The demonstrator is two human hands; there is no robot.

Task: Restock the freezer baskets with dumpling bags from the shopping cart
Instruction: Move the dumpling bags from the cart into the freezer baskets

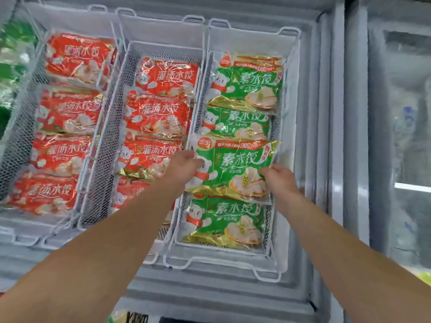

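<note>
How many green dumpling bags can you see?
4, all in the right basket: far end, second, third held by both hands, nearest. More may hide underneath.

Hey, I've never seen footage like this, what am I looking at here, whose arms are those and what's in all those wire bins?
There is no machine here. The single picture comes from a camera worn on a person's head, looking down, so the two bare arms reaching in are that person's own.

Below them is an open chest freezer with white wire baskets side by side. The left basket and the middle basket hold red dumpling bags. The right basket holds green dumpling bags laid in a row.

The left hand and the right hand grip one green bag by its two sides, over the other green ones in the right basket. Whether it already rests on them cannot be told.

The shopping cart is not in view.
</note>
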